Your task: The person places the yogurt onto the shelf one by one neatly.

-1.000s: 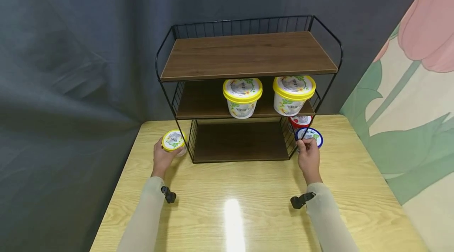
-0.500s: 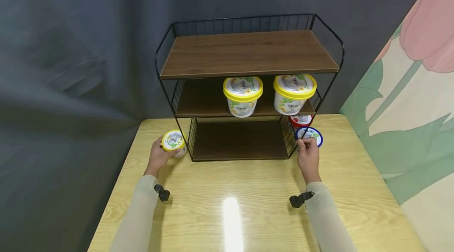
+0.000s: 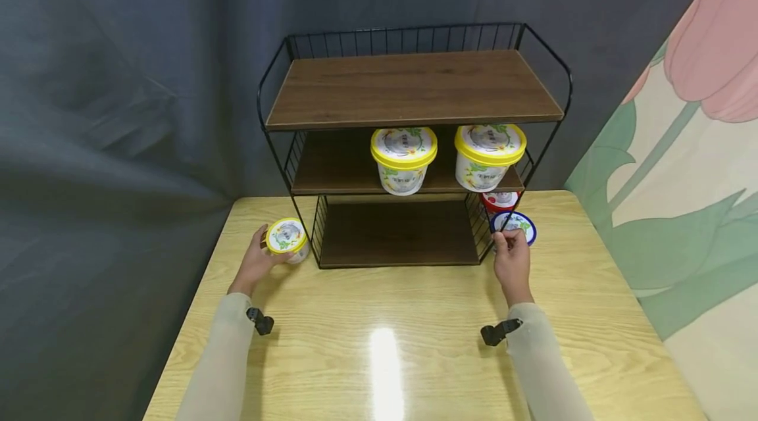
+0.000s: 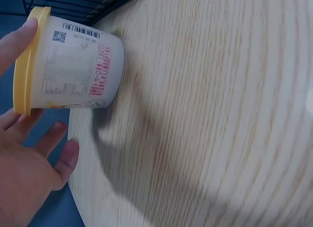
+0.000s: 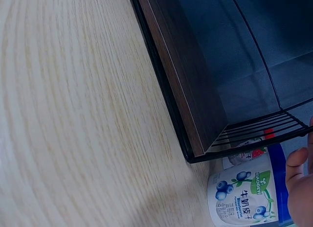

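At the table's left, my left hand (image 3: 258,261) holds a white tub (image 3: 286,237) by its yellow lid. The left wrist view shows the thumb (image 4: 22,36) on the lid (image 4: 25,65) and other fingers at its opposite side, some spread off the tub. This tub stands beside the left end of the wire-framed rack (image 3: 403,263). My right hand (image 3: 512,263) pinches the rack's front right post, with thumb (image 5: 296,163) and a finger on either side. Right behind that hand stands a blueberry tub (image 5: 242,192) with a blue lid, partly hidden.
Two yellow-lidded tubs (image 3: 404,161) (image 3: 490,158) stand on the rack's middle shelf (image 3: 337,171). A red-lidded tub (image 3: 500,200) is behind the blueberry tub. Dark cloth (image 3: 118,145) hangs at the back and left. A flower-painted panel (image 3: 669,164) borders the right.
My left wrist and forearm have swung to the left, and the held tub has shifted slightly toward me. The right hand stays at the rack post. The head view has shifted slightly.
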### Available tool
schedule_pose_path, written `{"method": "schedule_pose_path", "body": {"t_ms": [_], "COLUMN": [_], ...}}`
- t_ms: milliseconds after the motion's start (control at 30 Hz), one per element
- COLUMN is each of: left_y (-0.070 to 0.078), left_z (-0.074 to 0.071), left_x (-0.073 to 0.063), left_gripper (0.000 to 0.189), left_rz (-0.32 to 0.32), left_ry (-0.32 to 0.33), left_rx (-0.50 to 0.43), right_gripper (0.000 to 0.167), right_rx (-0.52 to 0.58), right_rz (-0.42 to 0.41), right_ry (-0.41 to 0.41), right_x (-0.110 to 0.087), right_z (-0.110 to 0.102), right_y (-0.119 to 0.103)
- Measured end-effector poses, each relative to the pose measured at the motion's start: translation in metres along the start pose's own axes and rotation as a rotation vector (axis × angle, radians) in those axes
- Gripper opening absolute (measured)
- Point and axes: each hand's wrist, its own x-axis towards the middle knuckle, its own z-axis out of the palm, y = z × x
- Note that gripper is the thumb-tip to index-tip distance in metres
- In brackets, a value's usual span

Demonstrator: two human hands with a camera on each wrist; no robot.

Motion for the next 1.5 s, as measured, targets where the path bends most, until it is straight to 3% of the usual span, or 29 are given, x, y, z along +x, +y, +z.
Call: {"method": "schedule_pose_path", "body": {"t_ms": [200, 367, 467, 600, 700, 800, 1067, 1233, 1367, 1500], "left_y": [-0.001, 0.002, 0.004, 0.004, 0.003, 0.004, 0.006, -0.001, -0.007, -0.004], "left_z": [-0.004, -0.005, 0.002, 0.019, 0.027, 0.029, 0.022, 0.018, 0.016, 0.009], "left_x": [-0.004, -0.009, -0.008, -0.005, -0.004, -0.005, -0.008, -0.012, -0.013, -0.013], "left_gripper": [0.111, 0.107, 0.11, 0.114, 0.11, 0.108, 0.111, 0.111, 0.11, 0.11], "left_rz": [-0.024, -0.004, 0.021, 0.057, 0.067, 0.058, 0.084, 0.073, 0.06, 0.092], "left_ry": [-0.031, 0.01, 0.056, 0.179, 0.278, 0.323, 0.299, 0.279, 0.227, 0.193], "left_rx": [0.007, 0.011, 0.051, 0.138, 0.163, 0.175, 0.254, 0.26, 0.229, 0.178], "right_gripper": [0.013, 0.018, 0.016, 0.015, 0.015, 0.016, 0.019, 0.017, 0.015, 0.014], "right_rx": [-0.033, -0.047, -0.051, -0.035, -0.021, -0.02, -0.022, -0.03, -0.033, 0.018], "right_rz": [0.045, 0.078, 0.085, 0.086, 0.05, 0.043, 0.043, 0.071, 0.085, 0.036], "right_ry": [0.006, -0.007, -0.005, -0.002, -0.004, 0.002, 0.016, -0.004, -0.001, 0.002], "right_x": [0.008, 0.012, 0.009, 0.006, 0.004, 0.005, 0.011, 0.008, 0.006, 0.004], "right_z": [-0.001, 0.003, 0.004, 0.004, 0.006, 0.007, 0.006, 0.005, 0.002, 0.002], "right_y": [0.031, 0.038, 0.033, 0.025, 0.021, 0.027, 0.04, 0.042, 0.04, 0.022]}}
